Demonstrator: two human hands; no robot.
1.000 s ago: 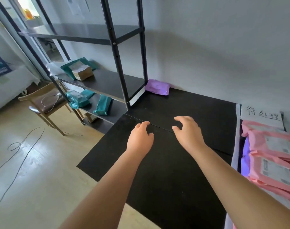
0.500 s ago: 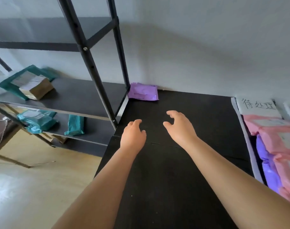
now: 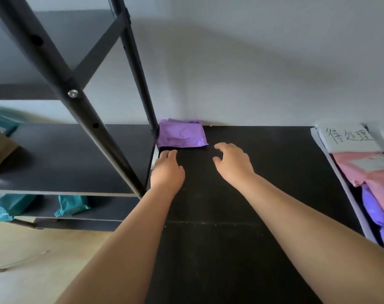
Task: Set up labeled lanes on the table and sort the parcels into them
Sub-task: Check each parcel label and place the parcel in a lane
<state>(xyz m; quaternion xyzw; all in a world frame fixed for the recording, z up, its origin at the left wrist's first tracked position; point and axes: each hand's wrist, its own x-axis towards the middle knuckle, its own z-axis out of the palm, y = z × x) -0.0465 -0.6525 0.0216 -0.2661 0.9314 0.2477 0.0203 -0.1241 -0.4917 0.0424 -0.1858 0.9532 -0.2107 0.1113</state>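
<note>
A purple parcel (image 3: 182,133) lies at the far left corner of the black table (image 3: 263,172), against the wall. My left hand (image 3: 167,170) hovers just in front of it, fingers relaxed and empty. My right hand (image 3: 232,162) is spread open to the right of the parcel, also empty. At the table's right edge a white paper label (image 3: 348,137) with handwritten characters sits above a pile of pink parcels (image 3: 370,170) and purple parcels (image 3: 375,207).
A black metal shelf rack (image 3: 81,106) stands close on the left, its post next to the purple parcel. Teal parcels (image 3: 71,205) lie on its lower shelf, a brown box (image 3: 0,150) on the middle shelf. A white strip (image 3: 342,183) borders the right-hand pile.
Both hands have reached forward across the table toward the purple parcel at the back. The view has moved closer to the table and the rack.
</note>
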